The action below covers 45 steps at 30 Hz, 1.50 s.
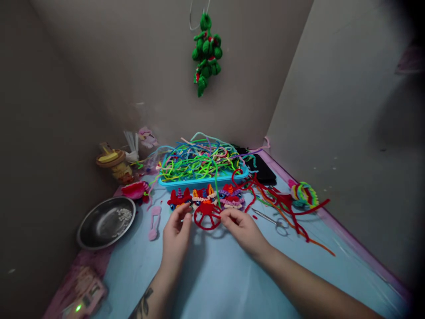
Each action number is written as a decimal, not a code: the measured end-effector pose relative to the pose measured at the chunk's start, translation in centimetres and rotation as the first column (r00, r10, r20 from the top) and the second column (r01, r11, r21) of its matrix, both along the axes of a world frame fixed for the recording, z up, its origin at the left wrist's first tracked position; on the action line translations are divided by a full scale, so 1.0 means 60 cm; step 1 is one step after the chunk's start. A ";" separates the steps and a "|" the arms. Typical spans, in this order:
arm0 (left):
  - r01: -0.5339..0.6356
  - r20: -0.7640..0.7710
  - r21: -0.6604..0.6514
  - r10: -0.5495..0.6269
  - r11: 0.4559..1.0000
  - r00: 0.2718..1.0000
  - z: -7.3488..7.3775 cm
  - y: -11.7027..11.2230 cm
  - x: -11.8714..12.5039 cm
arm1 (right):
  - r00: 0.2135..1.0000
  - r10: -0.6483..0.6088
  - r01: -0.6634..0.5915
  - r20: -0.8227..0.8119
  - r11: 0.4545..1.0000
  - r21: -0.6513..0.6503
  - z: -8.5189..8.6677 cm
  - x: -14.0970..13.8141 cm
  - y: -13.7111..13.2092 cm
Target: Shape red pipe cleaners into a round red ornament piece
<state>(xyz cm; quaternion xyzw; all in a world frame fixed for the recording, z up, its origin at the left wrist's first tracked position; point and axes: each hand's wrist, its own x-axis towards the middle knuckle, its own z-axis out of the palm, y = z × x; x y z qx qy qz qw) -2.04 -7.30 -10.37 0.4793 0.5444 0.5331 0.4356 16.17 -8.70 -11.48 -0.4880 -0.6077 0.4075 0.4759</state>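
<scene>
A red fuzzy pipe-cleaner ring with spokes (207, 228) is held above the blue table covering. My right hand (241, 228) pinches its right edge between thumb and fingers. Just left of the ring, my left hand (177, 232) has its fingers curled loosely, thumb and fingertips apart, with nothing visible between them. Behind the ring sit three colourful pipe-cleaner figures: a red one with a purple horn (179, 198), one with orange and white parts (204, 193), and one with purple and pink parts (231, 197).
A blue tray (199, 181) overflows with pipe cleaners at the back. To the right lie scissors (270, 218), loose red stems (285, 201) and a black flat item (265, 170). A metal bowl (99, 226) with white bits and a pink hair clip (154, 221) lie left. A green ornament (206, 55) hangs above.
</scene>
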 end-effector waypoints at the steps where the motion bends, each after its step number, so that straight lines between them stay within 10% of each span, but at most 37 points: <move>1: 0.017 0.017 -0.017 -0.017 1.000 1.000 -0.001 0.001 0.000 | 0.998 0.011 -0.015 0.060 0.997 0.072 0.002 0.002 -0.002; 7: 0.130 -0.015 -0.037 -0.131 0.991 0.991 0.001 0.000 -0.002 | 0.884 -0.061 -0.218 0.463 0.824 0.523 0.022 0.018 -0.009; 21: 0.178 -0.022 -0.090 -0.180 0.980 0.983 0.003 -0.001 0.001 | 0.901 -0.211 0.011 0.380 0.885 0.465 0.008 0.018 0.001; 34: 0.364 0.136 -0.200 -0.343 0.909 0.930 0.009 -0.008 0.011 | 0.888 -0.211 -0.049 0.408 0.841 0.540 0.010 0.018 -0.001; 45: 0.280 0.170 -0.213 -0.247 0.936 0.954 0.008 -0.004 0.007 | 0.859 -0.254 -0.006 0.444 0.863 0.506 -0.001 0.018 0.007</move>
